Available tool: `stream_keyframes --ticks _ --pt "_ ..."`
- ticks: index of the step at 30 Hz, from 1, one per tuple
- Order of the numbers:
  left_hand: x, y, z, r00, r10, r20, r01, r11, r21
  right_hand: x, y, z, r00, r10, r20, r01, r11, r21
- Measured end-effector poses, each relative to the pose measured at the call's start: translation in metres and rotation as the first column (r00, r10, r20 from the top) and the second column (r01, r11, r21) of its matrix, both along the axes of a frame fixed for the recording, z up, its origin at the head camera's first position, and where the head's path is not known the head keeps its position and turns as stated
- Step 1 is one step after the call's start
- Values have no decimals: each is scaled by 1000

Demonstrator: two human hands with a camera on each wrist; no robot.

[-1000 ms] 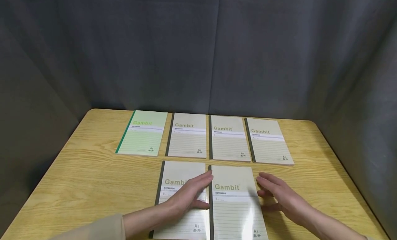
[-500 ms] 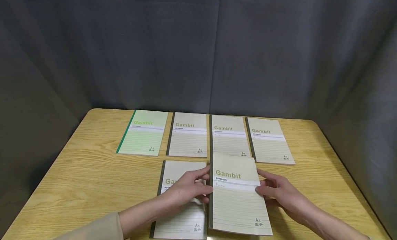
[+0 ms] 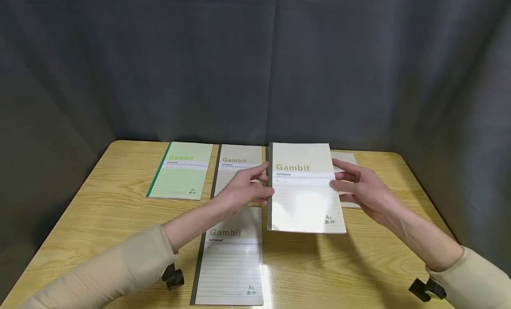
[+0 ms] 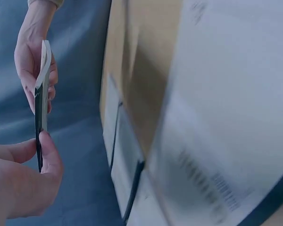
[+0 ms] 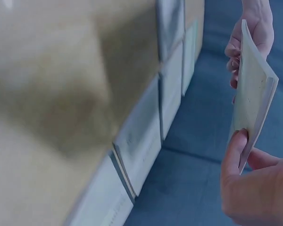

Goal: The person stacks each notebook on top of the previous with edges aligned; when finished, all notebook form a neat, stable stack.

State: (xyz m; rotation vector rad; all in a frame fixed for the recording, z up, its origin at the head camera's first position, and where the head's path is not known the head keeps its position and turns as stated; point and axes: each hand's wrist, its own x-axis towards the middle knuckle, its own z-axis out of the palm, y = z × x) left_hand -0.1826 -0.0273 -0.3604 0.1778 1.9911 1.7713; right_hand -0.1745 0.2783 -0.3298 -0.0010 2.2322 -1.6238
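A pale notebook (image 3: 303, 189) with a dark spine and "Gambit" on its cover is held up over the table by both hands. My left hand (image 3: 243, 187) pinches its spine edge between thumb and fingers. On the opposite long edge, my right hand (image 3: 365, 189) grips it the same way, thumb on the cover. Both wrist views show the notebook (image 4: 42, 89) from its side, raised off the tabletop. It hides most of one notebook behind it and part of another notebook (image 3: 349, 160) at the right.
In the back row lie a green notebook (image 3: 179, 171) and a grey-covered notebook (image 3: 239, 156), partly behind my left hand. Nearer me another notebook (image 3: 229, 264) lies flat on the wooden table (image 3: 100, 220). A dark curtain (image 3: 191, 65) hangs behind and along the sides.
Both hands have taken hold of the front right notebook, lifted it off the table and carried it forward over the back row. The other notebooks have stayed in place.
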Motion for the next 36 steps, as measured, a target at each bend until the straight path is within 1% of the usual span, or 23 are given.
stream_keyframes --ticks 3,6,9,12,16,19,22,26,31,34,36 --pt "-20 3 8 999 22 -35 -23 1000 -13 -21 -1 7 1000 -19 -21 19 1000 -18" --pt "-37 7 12 997 39 -63 -41 999 -30 -38 -2 9 998 -41 -39 40 999 -17" --pt "-50 10 9 995 60 -74 -63 997 -37 -52 -3 6 997 -63 -38 62 998 -11" --pt "-60 11 5 993 94 -70 -97 995 -39 -65 -5 2 996 -78 -35 78 997 -9" --pt "-72 12 1 990 129 -58 -132 991 -37 -78 -8 -6 995 -93 -37 93 996 -10" --pt "-81 14 -2 988 142 -58 -144 989 -37 -86 -8 -13 995 -90 -47 90 996 -9" --pt "-88 17 -8 987 148 -66 -151 988 -40 -94 -7 -20 994 -83 -65 84 996 7" --pt "-93 23 -19 986 152 -72 -157 985 -76 -102 -8 -32 992 -99 -78 104 993 62" --pt "-94 28 -35 986 157 -61 -164 976 -139 -107 -11 -51 990 -111 -82 121 986 119" --pt "-94 30 -43 985 159 -66 -168 971 -169 -108 -12 -60 990 -116 -84 126 983 131" --pt "-94 32 -47 983 164 -82 -176 966 -187 -108 -13 -65 989 -120 -81 130 982 140"
